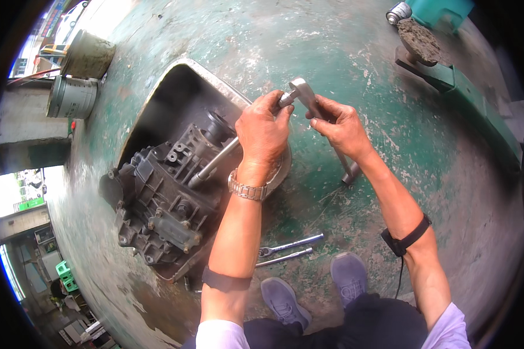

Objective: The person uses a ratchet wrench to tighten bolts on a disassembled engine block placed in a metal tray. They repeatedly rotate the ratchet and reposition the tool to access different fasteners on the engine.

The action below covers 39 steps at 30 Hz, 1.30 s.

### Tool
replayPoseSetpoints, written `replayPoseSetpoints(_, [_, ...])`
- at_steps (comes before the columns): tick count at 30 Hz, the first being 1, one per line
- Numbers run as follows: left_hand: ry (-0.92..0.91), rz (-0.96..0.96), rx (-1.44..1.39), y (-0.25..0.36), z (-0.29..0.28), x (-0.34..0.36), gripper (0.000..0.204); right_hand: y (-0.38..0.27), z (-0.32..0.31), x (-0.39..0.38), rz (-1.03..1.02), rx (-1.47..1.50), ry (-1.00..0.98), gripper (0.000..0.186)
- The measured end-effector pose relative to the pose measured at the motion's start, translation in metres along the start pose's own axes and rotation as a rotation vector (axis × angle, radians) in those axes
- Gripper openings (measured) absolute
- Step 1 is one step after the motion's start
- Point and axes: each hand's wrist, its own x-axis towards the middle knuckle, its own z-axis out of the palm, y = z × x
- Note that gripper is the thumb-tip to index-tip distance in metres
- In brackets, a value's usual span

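Observation:
My left hand [263, 129] is closed round a long silver extension bar [220, 156]. The bar's lower end reaches over a dark metal gearbox [163, 203]; whether it touches the casing I cannot tell. At its upper end, a bright metal piece [286, 98] meets the head of a ratchet wrench [302, 91]. My right hand [342, 127] grips that wrench just below its head, fingers bent round the handle. The handle's thick end [351, 173] sticks out below my palm. The gearbox sits in a large dark tub [183, 64] with a pale rim.
Another ratchet wrench [294, 243] and a metal bar [285, 257] lie on the floor before my shoes [349, 279]. A green metal beam [477, 104] with a crusty, dirt-covered round top [419, 41] stands at right. Buckets [73, 96] stand far left.

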Motion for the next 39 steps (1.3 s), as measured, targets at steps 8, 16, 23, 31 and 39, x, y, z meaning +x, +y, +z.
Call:
replayPoseSetpoints(8, [-0.004, 0.04, 0.01, 0.001, 0.0, -0.001, 0.026, -0.016, -0.002, 0.015, 0.11, 0.015, -0.049, 0.043])
replayPoseSetpoints(16, [-0.048, 0.023, 0.044, 0.002, -0.002, -0.003, 0.025, -0.007, 0.012, 0.036, 0.063, -0.057, -0.149, 0.024])
replayPoseSetpoints(23, [-0.016, 0.046, 0.044, 0.0, -0.002, 0.003, 0.023, 0.003, 0.011, 0.047, -0.073, -0.288, -0.04, 0.024])
replayPoseSetpoints(31, [-0.034, 0.026, 0.056, 0.0, 0.0, 0.003, 0.026, -0.002, 0.018, 0.044, -0.161, -0.32, -0.038, 0.024])
replayPoseSetpoints(39, [0.008, 0.042, 0.047, -0.004, 0.005, 0.006, 0.02, -0.01, 0.022, 0.043, -0.033, -0.347, -0.046, 0.025])
